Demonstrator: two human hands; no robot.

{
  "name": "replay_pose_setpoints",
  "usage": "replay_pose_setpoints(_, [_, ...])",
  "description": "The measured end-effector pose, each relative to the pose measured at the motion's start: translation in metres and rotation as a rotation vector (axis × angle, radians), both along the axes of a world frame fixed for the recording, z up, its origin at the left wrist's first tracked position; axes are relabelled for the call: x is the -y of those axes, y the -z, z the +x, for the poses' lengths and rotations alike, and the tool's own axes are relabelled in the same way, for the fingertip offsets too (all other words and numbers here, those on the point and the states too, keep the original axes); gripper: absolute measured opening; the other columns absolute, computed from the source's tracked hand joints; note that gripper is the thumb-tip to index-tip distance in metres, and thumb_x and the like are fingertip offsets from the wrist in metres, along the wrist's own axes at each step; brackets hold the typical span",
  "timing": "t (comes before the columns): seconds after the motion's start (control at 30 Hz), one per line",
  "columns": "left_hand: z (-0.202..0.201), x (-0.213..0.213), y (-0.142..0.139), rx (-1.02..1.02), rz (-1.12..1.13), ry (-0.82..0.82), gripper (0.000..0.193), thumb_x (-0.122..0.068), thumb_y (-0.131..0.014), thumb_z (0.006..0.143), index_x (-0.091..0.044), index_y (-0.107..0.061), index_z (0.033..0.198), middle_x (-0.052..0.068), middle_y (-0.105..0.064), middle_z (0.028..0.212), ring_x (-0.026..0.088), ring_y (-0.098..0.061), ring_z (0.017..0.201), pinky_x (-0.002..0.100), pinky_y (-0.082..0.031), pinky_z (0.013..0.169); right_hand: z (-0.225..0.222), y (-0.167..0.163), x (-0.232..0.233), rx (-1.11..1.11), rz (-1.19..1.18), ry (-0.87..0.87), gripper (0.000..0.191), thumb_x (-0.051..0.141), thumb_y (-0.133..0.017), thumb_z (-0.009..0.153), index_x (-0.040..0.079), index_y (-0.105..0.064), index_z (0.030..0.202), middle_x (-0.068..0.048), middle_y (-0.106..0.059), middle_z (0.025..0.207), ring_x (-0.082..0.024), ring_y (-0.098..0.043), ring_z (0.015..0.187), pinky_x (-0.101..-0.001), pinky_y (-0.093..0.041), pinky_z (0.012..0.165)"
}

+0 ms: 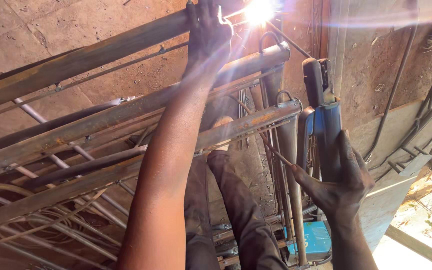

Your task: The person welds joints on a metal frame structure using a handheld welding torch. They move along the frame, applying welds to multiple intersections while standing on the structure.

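Item: welding of a rusted steel frame, arc lit, seen from above. At far left, loose wire coils and thin pale rods lie on the earth floor under the work. The steel frame, several rusty tubes lying side by side with small round loops along its right end, slopes up from lower left to upper right. The left hand, arm stretched across the tubes, is closed around the topmost tube just beside the welding arc, steadying it. The person's dark trouser legs show below the frame. The welding rod runs thin and straight from the arc down to the electrode holder, a dark clamp with a blue handle. The right hand grips that handle firmly, thumb toward the frame. A blue welding machine stands low beside the frame; cables hang at right. Step judged: a joint at the frame's upper end, mid-bead. The next move likely calls for feeding the rod steadily while the tube is kept from shifting.
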State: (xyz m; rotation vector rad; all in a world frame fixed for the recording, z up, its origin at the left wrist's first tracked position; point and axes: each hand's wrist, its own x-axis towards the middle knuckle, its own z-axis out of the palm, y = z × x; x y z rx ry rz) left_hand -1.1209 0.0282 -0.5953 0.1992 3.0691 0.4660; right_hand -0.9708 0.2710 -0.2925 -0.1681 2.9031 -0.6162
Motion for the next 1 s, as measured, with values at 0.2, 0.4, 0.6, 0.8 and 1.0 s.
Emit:
replay_pose_setpoints(0.2, [-0.001,-0.009,0.019,0.175,0.011,-0.031,0.027,-0.013,-0.064,0.094,0.002,-0.073,0.113,0.027,-0.041,0.156,0.048,-0.030,0.147,0.073,-0.019,0.119,0.005,0.012,-0.009,-0.051,-0.041,0.017,0.099,0.040,-0.093,0.076,-0.015,-0.053,0.149,-0.027,-0.069,0.123,-0.033,-0.072,0.111,-0.0376,-0.060,0.095])
replay_pose_setpoints(0.4, [-0.013,-0.011,0.015,0.099,0.164,-0.127,0.039,-0.012,-0.059,0.100,0.008,-0.066,0.132,0.029,-0.035,0.159,0.050,-0.027,0.147,0.073,-0.013,0.119,0.024,0.004,-0.022,-0.052,-0.039,0.103,0.099,0.042,-0.094,0.077,-0.020,-0.053,0.143,-0.028,-0.069,0.123,-0.031,-0.072,0.111,-0.0358,-0.058,0.097])
replay_pose_setpoints(0.6, [-0.014,-0.009,-0.016,0.201,0.047,-0.054,0.025,-0.006,-0.065,0.090,0.004,-0.072,0.111,0.031,-0.043,0.151,0.054,-0.038,0.141,0.075,-0.021,0.116,0.031,0.005,-0.033,-0.016,-0.120,0.198,0.102,0.042,-0.096,0.079,-0.019,-0.051,0.147,-0.025,-0.069,0.126,-0.025,-0.070,0.114,-0.0332,-0.057,0.100])
replay_pose_setpoints(0.8, [-0.009,-0.018,-0.010,0.132,0.140,-0.136,0.015,-0.001,-0.065,0.094,0.005,-0.073,0.106,0.030,-0.053,0.140,0.050,-0.050,0.133,0.073,-0.033,0.112,0.031,0.012,-0.037,0.011,-0.100,0.182,0.101,0.040,-0.093,0.078,-0.018,-0.050,0.148,-0.027,-0.067,0.127,-0.027,-0.068,0.116,-0.0354,-0.055,0.101])
replay_pose_setpoints(1.0, [-0.003,-0.012,-0.006,0.195,0.066,-0.026,0.037,-0.006,-0.071,0.082,0.010,-0.066,0.116,0.032,-0.056,0.131,0.047,-0.053,0.127,0.066,-0.032,0.113,0.032,0.020,-0.040,0.059,-0.124,0.237,0.107,0.039,-0.096,0.073,-0.016,-0.049,0.152,-0.023,-0.069,0.125,-0.024,-0.070,0.113,-0.0327,-0.057,0.098])
